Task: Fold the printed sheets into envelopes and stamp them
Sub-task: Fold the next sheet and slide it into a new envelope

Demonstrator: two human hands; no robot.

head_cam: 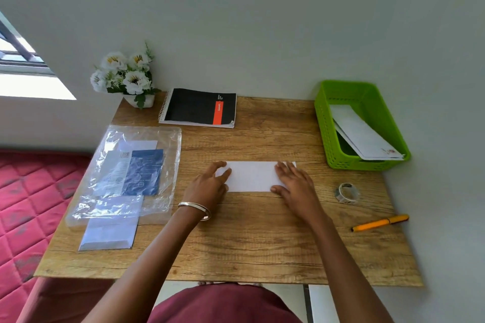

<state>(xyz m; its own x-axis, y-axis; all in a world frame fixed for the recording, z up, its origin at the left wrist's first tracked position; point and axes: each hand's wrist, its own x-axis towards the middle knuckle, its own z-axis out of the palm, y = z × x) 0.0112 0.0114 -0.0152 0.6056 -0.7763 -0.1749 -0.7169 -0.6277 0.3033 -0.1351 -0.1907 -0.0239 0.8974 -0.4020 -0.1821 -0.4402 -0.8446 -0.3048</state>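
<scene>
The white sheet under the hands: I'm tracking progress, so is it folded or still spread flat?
Folded. The white sheet is a narrow strip pressed to the table by the left hand and right hand.

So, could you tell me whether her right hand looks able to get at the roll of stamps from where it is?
Probably yes: the right hand rests on the folded sheet, and only bare table separates it from the roll.

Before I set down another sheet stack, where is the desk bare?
Bare wood lies between the notebook and green basket, and along the near edge below the pen. The left side is crowded by the plastic bag.
</scene>
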